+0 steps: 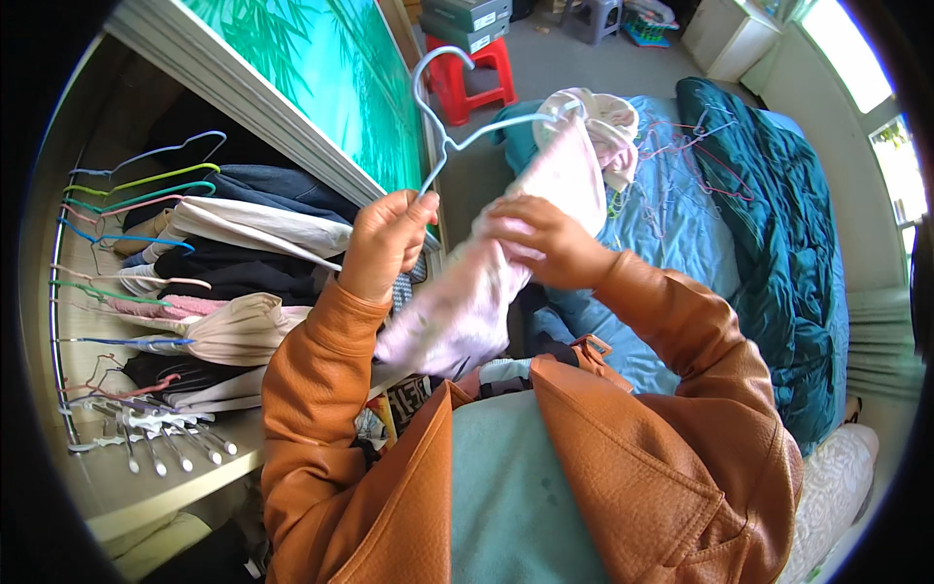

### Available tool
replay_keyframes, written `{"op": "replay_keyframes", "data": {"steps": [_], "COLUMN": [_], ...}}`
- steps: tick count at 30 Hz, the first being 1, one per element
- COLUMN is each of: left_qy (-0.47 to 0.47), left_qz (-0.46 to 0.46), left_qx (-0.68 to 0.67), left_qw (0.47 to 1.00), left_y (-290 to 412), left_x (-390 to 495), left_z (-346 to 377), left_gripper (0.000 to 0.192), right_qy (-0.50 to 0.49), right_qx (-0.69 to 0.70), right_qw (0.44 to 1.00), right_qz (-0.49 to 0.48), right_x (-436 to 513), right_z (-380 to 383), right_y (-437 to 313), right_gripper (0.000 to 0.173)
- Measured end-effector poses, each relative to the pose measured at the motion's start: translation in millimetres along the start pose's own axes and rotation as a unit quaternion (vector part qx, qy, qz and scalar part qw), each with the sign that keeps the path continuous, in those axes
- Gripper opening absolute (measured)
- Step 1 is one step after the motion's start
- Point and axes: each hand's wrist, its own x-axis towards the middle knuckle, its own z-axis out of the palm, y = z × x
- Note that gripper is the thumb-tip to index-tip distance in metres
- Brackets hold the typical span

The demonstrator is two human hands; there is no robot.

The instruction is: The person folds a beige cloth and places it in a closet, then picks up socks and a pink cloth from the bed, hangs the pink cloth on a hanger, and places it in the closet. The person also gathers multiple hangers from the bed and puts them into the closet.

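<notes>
My left hand (390,244) grips one arm of a pale blue clothes hanger (445,139), its hook pointing up. The hanger's other arm reaches right, and its end meets the upper part of a pale pink garment (562,171). My right hand (547,241) is closed over the middle of this garment, fingers pressed into the cloth. Its lower part hangs down to the left in front of my body and looks blurred. Whether the hanger's end lies inside the cloth or against it is hard to tell.
At left, an open wardrobe has a metal rail (55,292) with several hangers and clothes, and a trouser rack (160,431). A green sliding door panel (314,80) stands ahead. On the right, a bed (657,248) bears loose hangers (700,139) and a teal quilt (781,270). Beyond is a red stool (478,84).
</notes>
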Motion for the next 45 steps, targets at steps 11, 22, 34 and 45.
{"op": "replay_keyframes", "data": {"steps": [11,22,34,45], "left_qy": [0.106,0.187,0.249,0.177], "left_qz": [0.013,-0.067,-0.127,-0.029], "left_qx": [-0.022,-0.075,-0.141,-0.178], "left_qw": [0.994,0.977,0.950,0.968], "left_y": [25.5,8.3,-25.9,-2.6], "left_x": [167.7,244.9,279.3,280.6], "left_z": [-14.4,-3.1,-2.9,19.1], "left_gripper": [0.018,0.023,0.012,0.016], "right_qy": [0.029,-0.139,0.259,0.503], "right_qx": [-0.122,-0.286,0.403,0.421], "right_qw": [0.819,0.692,0.692,0.693], "right_qz": [0.559,0.648,0.540,0.299], "right_x": [-90.7,-106.4,-21.5,-6.7], "right_z": [5.2,39.8,-19.3,-303.4], "right_y": [379.9,518.1,478.3,383.7], "right_gripper": [0.064,0.086,0.045,0.047]}}
